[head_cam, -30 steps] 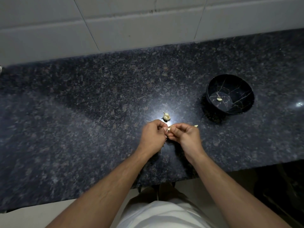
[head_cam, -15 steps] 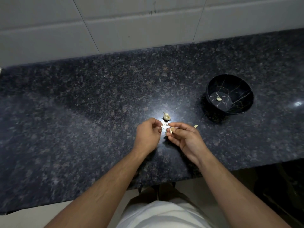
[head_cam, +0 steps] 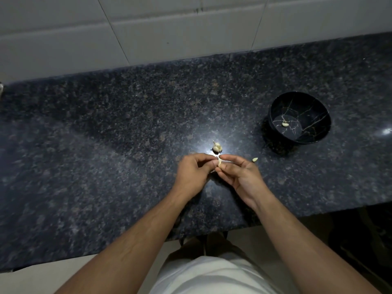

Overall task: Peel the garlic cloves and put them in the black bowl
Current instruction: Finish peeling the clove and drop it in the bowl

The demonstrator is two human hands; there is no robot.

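Clove (head_cam: 219, 163) at frame centre, pinched between both hands: left hand (head_cam: 194, 174) fingers curled on it, right hand (head_cam: 239, 175) thumb and forefinger gripping. Clove's long axis roughly vertical in frame. Bowl (head_cam: 318, 107) lies right and above, right hand nearer. One peeled clove (head_cam: 285, 124) inside. Bulb (head_cam: 217, 146) just above hands; loose clove (head_cam: 255, 159) beside right hand. Worktop (head_cam: 106, 134) dark speckled stone; tiled wall (head_cam: 169, 28) across top.

I find no writing, label, brand, number or sign that I can read anywhere in my head view.
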